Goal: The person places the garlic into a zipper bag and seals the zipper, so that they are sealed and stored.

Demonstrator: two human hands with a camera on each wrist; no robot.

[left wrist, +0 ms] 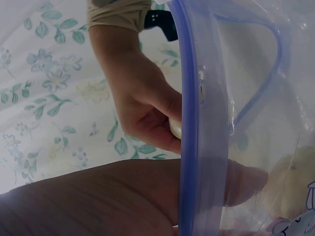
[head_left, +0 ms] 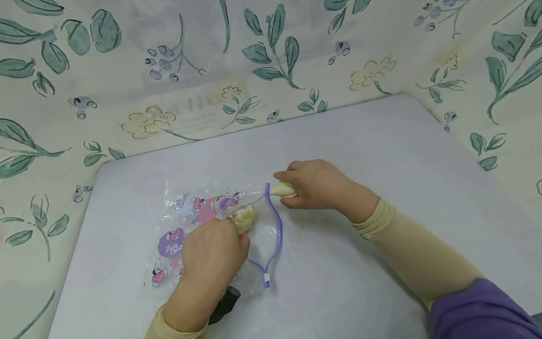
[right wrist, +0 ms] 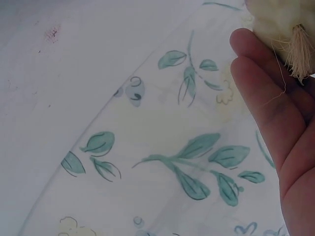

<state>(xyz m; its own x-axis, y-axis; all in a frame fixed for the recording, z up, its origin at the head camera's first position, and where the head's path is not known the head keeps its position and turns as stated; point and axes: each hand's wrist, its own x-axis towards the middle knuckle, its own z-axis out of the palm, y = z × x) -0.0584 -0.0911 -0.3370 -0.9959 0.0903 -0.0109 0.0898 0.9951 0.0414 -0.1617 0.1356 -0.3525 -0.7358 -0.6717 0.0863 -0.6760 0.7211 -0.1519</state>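
Note:
A clear zip bag [head_left: 273, 235] with a purple zip edge and printed cartoon figures lies flat, its mouth spread toward the right. My left hand [head_left: 213, 254] grips the bag at its mouth, fingers curled; its thumb [left wrist: 243, 182] shows through the film in the left wrist view. One pale garlic bulb [head_left: 244, 220] sits right at those fingers. Just outside the mouth, my right hand [head_left: 319, 186] holds another garlic bulb [head_left: 282, 189] between thumb and fingers, its neck toward the zip edge. In the right wrist view, dry roots hang from this garlic bulb [right wrist: 300, 51].
A white table [head_left: 360, 141] carries the bag, with small dark specks near the right hand. Leaf-and-flower patterned cloth [head_left: 275, 56] rises behind the table and at both sides. A black device [head_left: 226, 303] sits under the left wrist.

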